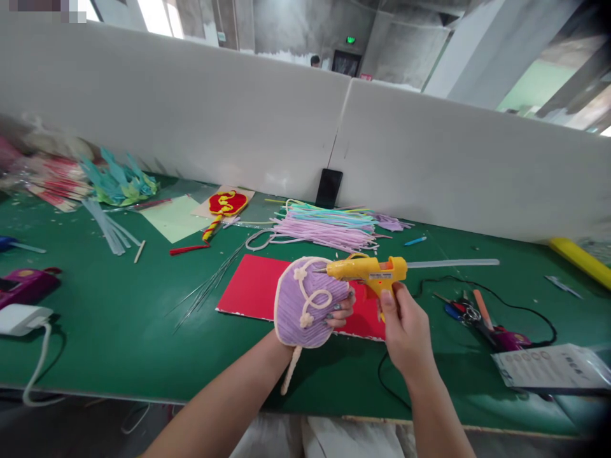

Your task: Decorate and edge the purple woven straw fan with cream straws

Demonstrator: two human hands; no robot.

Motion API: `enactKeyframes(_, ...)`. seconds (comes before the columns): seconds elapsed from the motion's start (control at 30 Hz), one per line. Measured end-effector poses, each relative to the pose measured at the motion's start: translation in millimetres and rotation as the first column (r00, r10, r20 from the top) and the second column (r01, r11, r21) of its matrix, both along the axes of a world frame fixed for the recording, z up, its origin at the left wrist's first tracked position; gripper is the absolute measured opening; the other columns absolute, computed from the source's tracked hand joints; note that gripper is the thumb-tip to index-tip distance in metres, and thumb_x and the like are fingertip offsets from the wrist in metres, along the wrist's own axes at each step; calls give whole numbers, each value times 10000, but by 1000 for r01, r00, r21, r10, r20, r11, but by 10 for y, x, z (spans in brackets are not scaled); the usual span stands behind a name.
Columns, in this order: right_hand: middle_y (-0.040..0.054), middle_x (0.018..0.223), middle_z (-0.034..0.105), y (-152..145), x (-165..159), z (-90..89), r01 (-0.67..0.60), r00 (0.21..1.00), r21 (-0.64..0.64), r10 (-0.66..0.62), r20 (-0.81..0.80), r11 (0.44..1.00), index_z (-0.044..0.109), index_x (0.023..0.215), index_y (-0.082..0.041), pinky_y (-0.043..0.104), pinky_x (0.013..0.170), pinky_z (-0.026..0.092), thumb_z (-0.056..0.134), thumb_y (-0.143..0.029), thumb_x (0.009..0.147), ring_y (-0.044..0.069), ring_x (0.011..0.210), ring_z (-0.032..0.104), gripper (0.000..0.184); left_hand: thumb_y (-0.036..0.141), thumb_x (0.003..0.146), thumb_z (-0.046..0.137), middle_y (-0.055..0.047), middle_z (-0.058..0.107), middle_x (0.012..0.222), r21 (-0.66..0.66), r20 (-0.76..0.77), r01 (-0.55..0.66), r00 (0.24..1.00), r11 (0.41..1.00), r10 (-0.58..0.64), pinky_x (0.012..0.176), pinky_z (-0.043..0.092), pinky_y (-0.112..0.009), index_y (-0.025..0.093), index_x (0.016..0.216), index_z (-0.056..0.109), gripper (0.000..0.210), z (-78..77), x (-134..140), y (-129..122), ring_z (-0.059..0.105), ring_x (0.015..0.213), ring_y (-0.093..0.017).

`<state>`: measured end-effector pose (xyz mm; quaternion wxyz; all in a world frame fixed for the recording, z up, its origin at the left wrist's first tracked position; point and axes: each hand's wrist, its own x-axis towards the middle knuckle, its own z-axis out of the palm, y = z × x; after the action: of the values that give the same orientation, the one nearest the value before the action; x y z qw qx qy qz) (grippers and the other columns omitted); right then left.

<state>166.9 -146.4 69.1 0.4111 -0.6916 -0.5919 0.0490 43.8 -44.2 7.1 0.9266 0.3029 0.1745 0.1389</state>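
Note:
My left hand (342, 310) holds a purple fan (292, 305) from behind, its fingers curled round the right edge. Cream trim runs around the fan, a looped cream stem with small flowers lies on its face, and a cream twisted handle (291, 372) points down. In my right hand (405, 324) is a yellow hot glue gun (372, 270), gripped by its handle. The gun's nozzle points left over the fan's upper part; whether it touches cannot be told. A long clear glue stick (453, 263) sticks out of its back. Below lies a red board (252, 286).
Lilac and pastel pipe cleaners (324, 229) are piled behind the board, near a black phone (329, 187) against the white partition (191, 114). A red and yellow fan (228, 203) lies back left, thin wires (210, 286) nearer. Scissors (472, 315) and a printed packet (548, 367) are at right.

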Motion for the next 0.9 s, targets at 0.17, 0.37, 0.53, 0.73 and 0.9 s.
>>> enactKeyframes(0.17,-13,588,501,-52,102,-10,94,976,90,-74,-206,992,480,764,-210,245,482,353,358,-452,897,128,493,460,301,374,800,447,-3,461,585,232,-219,-229,935,945,280,384,311,-204,134,881,540,270,39,-130,-22,400,421,-96)
enactKeyframes(0.37,-31,579,486,-21,323,-21,241,832,252,-66,-551,937,475,725,-191,242,442,353,414,-487,870,95,443,457,335,187,825,434,-37,562,856,690,-386,-417,479,591,788,682,433,-258,188,1220,404,396,-78,-499,68,547,743,-150)
enactKeyframes(0.53,-32,590,486,28,399,-126,253,778,230,-57,-626,940,492,732,-182,221,407,332,452,-494,853,78,433,460,337,156,814,453,-100,570,926,871,-376,-180,353,456,857,857,388,-399,141,1252,432,439,-125,-646,31,535,909,-244)
enactKeyframes(0.73,-35,572,480,41,431,-305,212,804,101,-115,-583,972,503,736,-179,231,436,352,437,-528,849,91,448,464,373,144,836,422,-115,497,1136,953,-228,280,427,112,875,924,342,-455,248,1202,545,400,14,-624,-33,444,1067,-279)
enactKeyframes(0.9,-34,564,496,49,469,-405,219,802,11,-174,-572,976,504,726,-181,225,446,349,424,-530,855,85,449,450,380,134,835,445,-60,436,1269,831,-206,525,596,-182,776,979,308,-454,360,1177,563,427,-27,-496,142,373,1162,-266)
